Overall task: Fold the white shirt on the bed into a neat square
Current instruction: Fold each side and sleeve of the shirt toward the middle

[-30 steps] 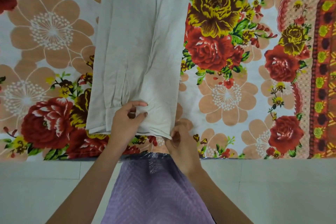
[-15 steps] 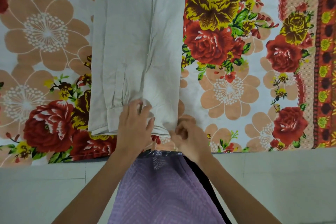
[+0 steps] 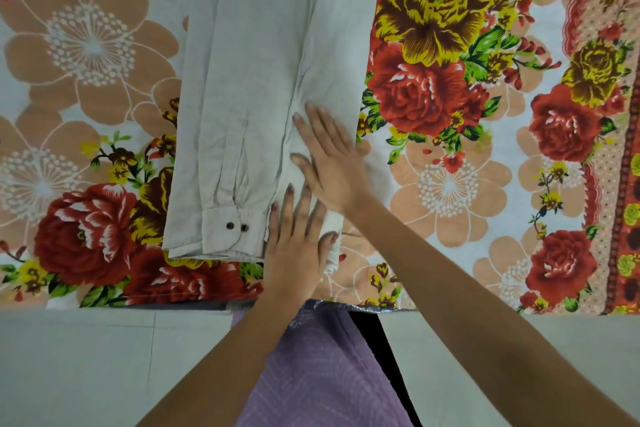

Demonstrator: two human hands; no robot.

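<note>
Your white shirt (image 3: 256, 73) lies folded into a long strip on the bed (image 3: 450, 191), running from the top centre of the frame to the lower centre. Your left hand (image 3: 294, 246) presses flat on its lower right corner, grip apart, fingers straight. Your right hand (image 3: 334, 163) lies flat just above, grip also apart, fingers pointing upper left. A cuff (image 3: 221, 239) with two dark buttons (image 3: 229, 226) sits just left of your left hand.
</note>
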